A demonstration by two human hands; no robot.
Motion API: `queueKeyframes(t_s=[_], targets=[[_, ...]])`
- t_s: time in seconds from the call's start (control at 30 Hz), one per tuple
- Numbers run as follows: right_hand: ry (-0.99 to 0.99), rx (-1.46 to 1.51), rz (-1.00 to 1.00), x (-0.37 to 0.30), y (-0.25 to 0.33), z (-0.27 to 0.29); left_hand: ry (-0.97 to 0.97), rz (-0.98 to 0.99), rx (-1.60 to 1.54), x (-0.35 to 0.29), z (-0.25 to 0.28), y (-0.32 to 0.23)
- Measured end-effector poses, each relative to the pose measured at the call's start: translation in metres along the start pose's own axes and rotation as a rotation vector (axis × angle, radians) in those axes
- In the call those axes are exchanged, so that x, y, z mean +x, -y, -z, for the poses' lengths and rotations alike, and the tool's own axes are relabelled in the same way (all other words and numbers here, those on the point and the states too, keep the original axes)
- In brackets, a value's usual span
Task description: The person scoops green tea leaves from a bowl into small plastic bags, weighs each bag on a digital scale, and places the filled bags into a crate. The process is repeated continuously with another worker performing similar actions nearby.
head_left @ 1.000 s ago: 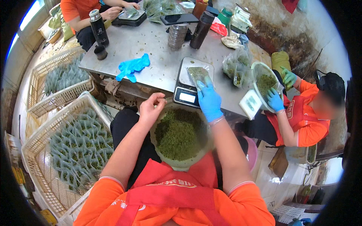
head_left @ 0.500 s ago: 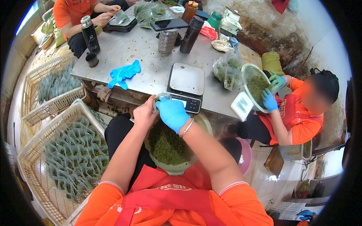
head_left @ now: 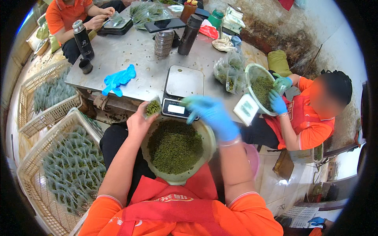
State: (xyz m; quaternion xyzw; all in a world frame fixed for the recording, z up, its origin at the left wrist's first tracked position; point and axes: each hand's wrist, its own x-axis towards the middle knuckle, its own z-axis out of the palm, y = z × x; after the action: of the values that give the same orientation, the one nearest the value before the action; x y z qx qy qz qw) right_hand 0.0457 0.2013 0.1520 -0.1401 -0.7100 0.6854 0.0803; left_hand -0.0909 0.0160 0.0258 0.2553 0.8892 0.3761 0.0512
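My bare left hand (head_left: 138, 123) is closed around a small clear plastic bag (head_left: 153, 107) that holds small green grains resembling peppercorns. The bag stands upright over the left rim of a pale round basin (head_left: 209, 144), which sits in my lap. A heap of the same green grains (head_left: 173, 151) fills much of that basin. Blue-gloved and blurred, my right hand (head_left: 214, 117) is above the basin's right rim, beside the display of a digital scale (head_left: 185, 80). Its thumb and fingers look apart, and I see nothing between them. The scale's pan carries nothing.
On the metal table (head_left: 147, 82) are a blue glove (head_left: 119, 80), a thermos (head_left: 83, 39), a dark bottle (head_left: 189, 34) and filled bags (head_left: 230, 72). Crates (head_left: 29, 169) of bags stand left. One co-worker (head_left: 315, 118) holds a basin at right; another (head_left: 69, 17) sits far left.
My right hand has come away from the small bag and moved right. My left hand keeps the bag, now tilted so its green grains show. The view has shifted slightly.
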Motion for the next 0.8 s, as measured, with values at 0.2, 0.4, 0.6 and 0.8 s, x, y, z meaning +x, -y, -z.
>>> queueKeyframes(t_s=[0.2,0.4,0.6,0.8], targets=[[-1.007,-0.934,0.24,0.04,-0.06,0.239,0.061,0.152,-0.152,0.008,0.006,-0.009],[-0.946,-0.612,0.104,0.073,-0.08,0.257,0.075,0.171,-0.075,0.006,0.015,-0.01],[-1.054,-0.668,0.595,0.015,-0.014,0.109,-0.006,0.042,0.003,0.004,0.008,-0.004],[-0.721,-0.919,0.751,0.041,-0.077,0.027,-0.083,-0.041,-0.091,0.001,0.004,0.006]])
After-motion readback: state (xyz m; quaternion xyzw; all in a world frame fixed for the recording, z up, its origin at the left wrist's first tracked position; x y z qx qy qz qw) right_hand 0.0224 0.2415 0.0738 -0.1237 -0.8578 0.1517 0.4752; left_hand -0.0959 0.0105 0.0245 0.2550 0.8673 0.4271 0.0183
